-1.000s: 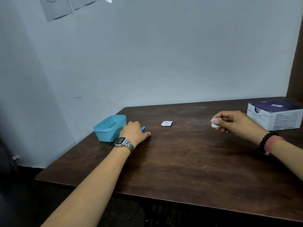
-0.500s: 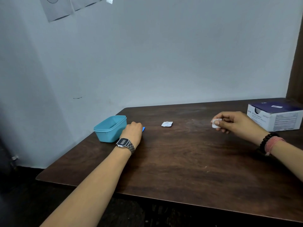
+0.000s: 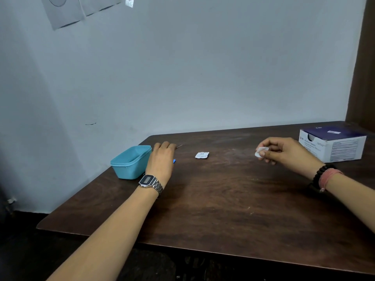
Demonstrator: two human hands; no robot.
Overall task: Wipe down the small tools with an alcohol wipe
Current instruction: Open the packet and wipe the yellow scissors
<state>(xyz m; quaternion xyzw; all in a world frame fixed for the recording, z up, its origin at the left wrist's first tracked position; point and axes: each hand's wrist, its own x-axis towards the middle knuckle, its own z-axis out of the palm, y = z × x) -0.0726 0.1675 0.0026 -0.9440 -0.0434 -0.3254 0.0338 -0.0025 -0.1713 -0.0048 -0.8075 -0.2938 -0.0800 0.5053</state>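
A pale wall fills the upper half of the frame, with grey paper sheets (image 3: 67,11) taped at the upper left. Below it a dark wooden worktop (image 3: 223,199) spans the lower half. At the right edge sits a white and dark blue box (image 3: 332,146) of wipes. Left of centre stands an open teal plastic tub (image 3: 129,163), just beside the left hand (image 3: 162,159). That hand lies knuckles-up on the worktop, wearing a metal wristwatch (image 3: 150,182); its fingers are bent over something, with a thin dark tip (image 3: 179,146) poking out beyond the fingertips and a bit of blue (image 3: 174,161) showing at its side, but whether the grip is holding a tool cannot be told. The right hand (image 3: 284,152), with dark and pink bracelets (image 3: 324,177) on the wrist, hovers right of centre, its grip pinching a small crumpled white alcohol wipe (image 3: 260,152). Between the hands lies a torn white sachet (image 3: 202,155).
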